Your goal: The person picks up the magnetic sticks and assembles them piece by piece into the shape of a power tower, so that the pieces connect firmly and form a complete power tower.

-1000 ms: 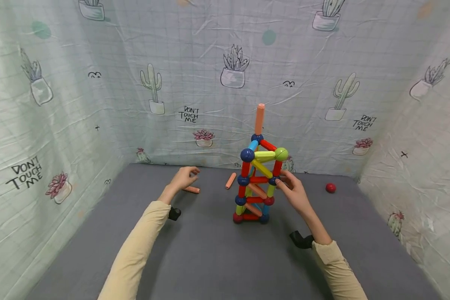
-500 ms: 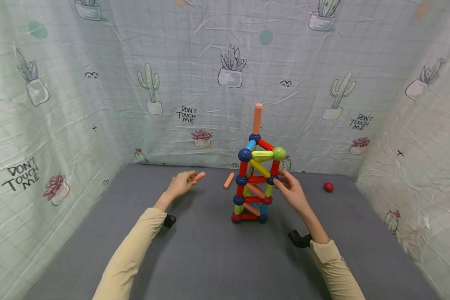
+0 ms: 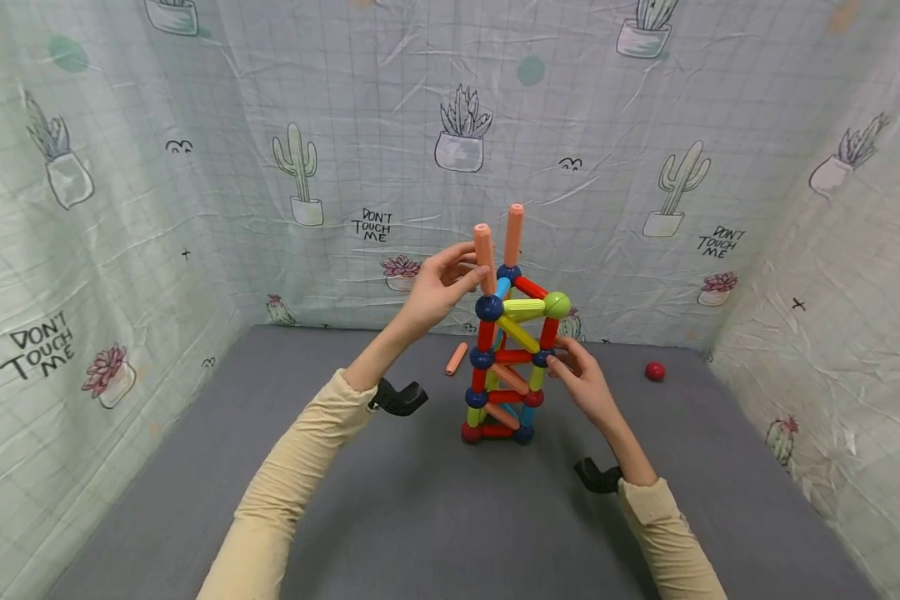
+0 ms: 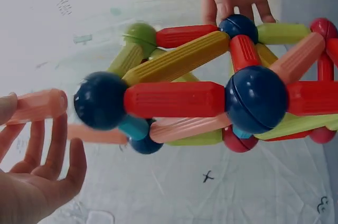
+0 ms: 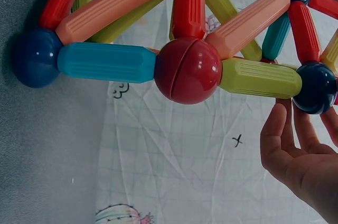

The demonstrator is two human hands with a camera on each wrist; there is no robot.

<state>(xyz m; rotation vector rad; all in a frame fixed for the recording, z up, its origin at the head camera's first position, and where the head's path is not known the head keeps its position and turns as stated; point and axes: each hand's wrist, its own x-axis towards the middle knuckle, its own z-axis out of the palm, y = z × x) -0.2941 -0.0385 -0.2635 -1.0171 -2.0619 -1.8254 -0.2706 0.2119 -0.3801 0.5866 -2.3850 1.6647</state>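
A tower of coloured magnetic rods and balls (image 3: 513,357) stands upright on the grey table. My left hand (image 3: 438,290) pinches a salmon rod (image 3: 483,250) between thumb and fingers, upright over the dark blue ball (image 3: 489,307) at the tower's top left corner. In the left wrist view a narrow gap separates the rod's end from that ball (image 4: 100,101). On the tower's right side, my right hand (image 3: 588,387) grips a lower dark blue ball (image 5: 315,87), thumb in front and fingers behind. A second salmon rod (image 3: 513,237) rises from the rear top ball.
One loose salmon rod (image 3: 457,358) lies on the table behind and left of the tower. Far to the right sits a red ball (image 3: 655,371). A printed cloth (image 3: 570,108) hangs around the back and sides of the table.
My left hand has picked up a salmon rod from the table at left, then carried it up and right to the tower's top. The right hand keeps its hold.
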